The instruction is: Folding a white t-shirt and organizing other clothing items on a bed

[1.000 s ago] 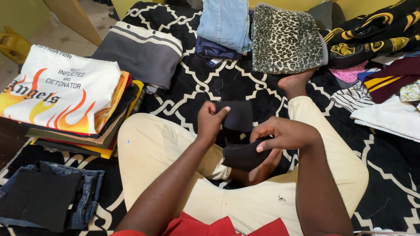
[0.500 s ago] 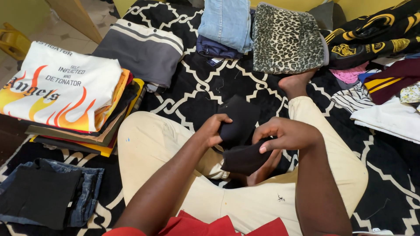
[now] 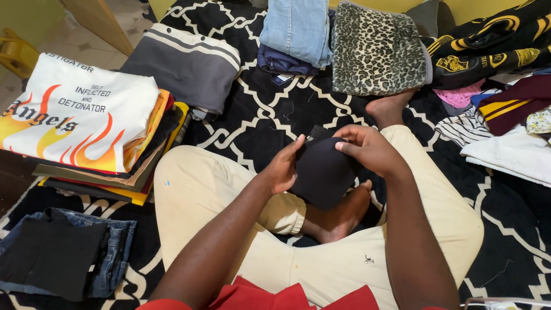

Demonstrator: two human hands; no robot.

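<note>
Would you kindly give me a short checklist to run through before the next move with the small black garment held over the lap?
1. Left hand has a grip on the black garment: ok, fingers press its left edge.
2. Right hand has a grip on it: ok, fingers curl over its top edge.
3. Garment clear of the patterned blanket: ok, it is held up above the bare foot.
4. Garment folded flat and even: cannot tell, its dark surface hides the creases.
5. Nearby piles tidy: ok, the flame-print shirt stack on the left lies square, and so does the leopard-print piece.
</note>
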